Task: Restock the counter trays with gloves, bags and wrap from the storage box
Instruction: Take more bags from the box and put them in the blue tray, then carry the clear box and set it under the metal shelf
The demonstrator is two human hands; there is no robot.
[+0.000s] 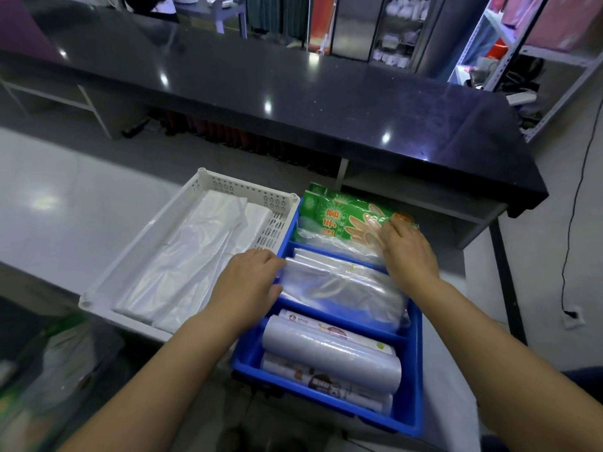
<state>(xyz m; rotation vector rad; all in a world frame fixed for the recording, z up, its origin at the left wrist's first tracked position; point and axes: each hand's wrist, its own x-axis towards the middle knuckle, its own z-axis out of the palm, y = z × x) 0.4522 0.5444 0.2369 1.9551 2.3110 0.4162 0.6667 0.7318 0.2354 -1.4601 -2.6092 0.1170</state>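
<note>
A blue divided tray sits on the white counter. Its far compartment holds green glove packets, its middle one a stack of clear plastic bags, its near one rolls of wrap. My left hand grips the left edge of the clear bags. My right hand lies flat, fingers together, on the right side of the glove packets and the bags' far right corner. To the left stands a white perforated tray with white plastic bags inside.
A raised black counter top runs across behind the trays. A storage box with green and clear packets sits low at the left. Metal shelving stands at the far right, a cable and wall socket below it.
</note>
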